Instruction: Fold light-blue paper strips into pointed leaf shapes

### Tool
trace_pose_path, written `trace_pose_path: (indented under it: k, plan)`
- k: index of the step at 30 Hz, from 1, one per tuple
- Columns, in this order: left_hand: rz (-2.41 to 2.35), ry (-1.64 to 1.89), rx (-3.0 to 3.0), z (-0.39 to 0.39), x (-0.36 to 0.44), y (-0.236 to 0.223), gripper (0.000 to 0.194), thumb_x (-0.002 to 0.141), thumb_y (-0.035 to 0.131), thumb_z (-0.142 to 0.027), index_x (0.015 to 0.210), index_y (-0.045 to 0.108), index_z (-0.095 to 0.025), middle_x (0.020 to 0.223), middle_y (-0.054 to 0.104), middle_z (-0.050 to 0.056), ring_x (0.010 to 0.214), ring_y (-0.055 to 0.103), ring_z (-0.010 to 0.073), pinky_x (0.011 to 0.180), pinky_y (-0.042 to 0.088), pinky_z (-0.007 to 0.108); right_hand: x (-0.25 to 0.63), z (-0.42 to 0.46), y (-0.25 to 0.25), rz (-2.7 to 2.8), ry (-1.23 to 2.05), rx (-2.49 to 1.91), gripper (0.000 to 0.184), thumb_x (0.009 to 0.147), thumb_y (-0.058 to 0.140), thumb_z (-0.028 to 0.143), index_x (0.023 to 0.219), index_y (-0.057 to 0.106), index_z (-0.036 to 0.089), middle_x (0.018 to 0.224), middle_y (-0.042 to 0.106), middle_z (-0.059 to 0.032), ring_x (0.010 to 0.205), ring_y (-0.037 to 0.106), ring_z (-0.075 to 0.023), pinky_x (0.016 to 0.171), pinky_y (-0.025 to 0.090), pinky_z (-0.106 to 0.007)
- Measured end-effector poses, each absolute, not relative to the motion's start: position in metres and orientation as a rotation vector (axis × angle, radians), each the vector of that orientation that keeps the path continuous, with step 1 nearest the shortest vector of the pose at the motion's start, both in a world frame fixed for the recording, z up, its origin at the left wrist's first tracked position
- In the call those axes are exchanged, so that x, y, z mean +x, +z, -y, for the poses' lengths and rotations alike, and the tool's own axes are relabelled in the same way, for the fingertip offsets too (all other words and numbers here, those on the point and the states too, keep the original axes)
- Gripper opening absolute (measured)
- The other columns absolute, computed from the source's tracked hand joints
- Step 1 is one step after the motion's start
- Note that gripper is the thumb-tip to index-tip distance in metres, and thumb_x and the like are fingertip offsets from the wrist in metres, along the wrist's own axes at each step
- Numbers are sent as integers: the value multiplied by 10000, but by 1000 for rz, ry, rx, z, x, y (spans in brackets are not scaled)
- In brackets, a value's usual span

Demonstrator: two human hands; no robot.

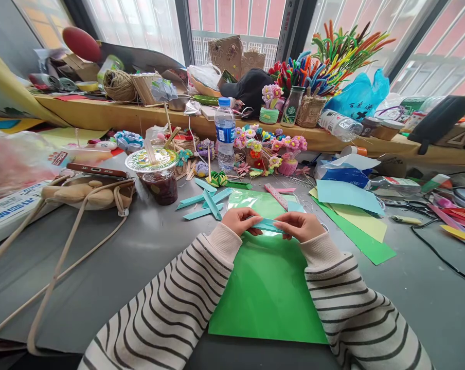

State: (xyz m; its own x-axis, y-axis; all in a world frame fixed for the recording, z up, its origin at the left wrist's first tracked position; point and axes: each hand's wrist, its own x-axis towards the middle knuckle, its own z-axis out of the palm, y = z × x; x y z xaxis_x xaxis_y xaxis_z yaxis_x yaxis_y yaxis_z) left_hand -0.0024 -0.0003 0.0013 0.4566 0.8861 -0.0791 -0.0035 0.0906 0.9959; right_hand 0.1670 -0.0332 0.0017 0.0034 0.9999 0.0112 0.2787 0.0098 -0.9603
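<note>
A light-blue paper strip (266,224) stretches level between my two hands, above a green sheet (271,288) on the grey table. My left hand (242,222) pinches its left end between thumb and fingers. On the right end, my right hand (299,226) is closed in the same way. Several folded light-blue paper strips (207,201) lie crossed in a loose pile, left of and beyond my left hand. Just past my right hand is a pink ruler-like strip (275,197), lying on the far part of the green sheet.
A lidded cup of dark drink (157,177) and a beige bag (88,192) stand to the left. Ahead are a water bottle (225,136) and crochet flowers (271,146). Coloured paper sheets (350,198), scissors (413,206) and a black cable (441,257) lie at right.
</note>
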Motion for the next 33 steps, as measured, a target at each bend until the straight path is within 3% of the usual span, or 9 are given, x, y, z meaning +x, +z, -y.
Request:
trace_pose_path:
  k: [10,16,19,33]
  plan:
    - [-880,815,1315,-1,-2,0,290,546,624,-339,652,525,-88,469,552,-11,457,573,131,456,479,220,168,33,2,1528,921,-1375,270,613,553,396,650,602,134,420,514,14,338,483,-96,357,402,-212]
    - [-898,836,1343,-1,-3,-1,281,547,620,-344,651,523,-102,463,554,-18,458,572,128,465,479,219,170,32,-1,1766,644,-1397,285,555,612,386,738,617,167,635,611,-30,410,495,-96,393,411,-219]
    - [-896,828,1353,-1,-4,-1,274,549,619,-341,650,527,-104,469,557,-17,461,572,128,469,479,218,171,32,-2,1806,581,-1396,257,586,589,385,727,622,172,638,616,-37,424,499,-101,405,414,-221]
    - [-871,858,1365,-2,-4,0,250,561,615,-314,652,533,-97,462,549,-13,452,568,126,467,478,223,168,34,-2,1582,858,-1350,239,594,578,357,680,619,138,473,547,-5,373,489,-98,379,406,-216]
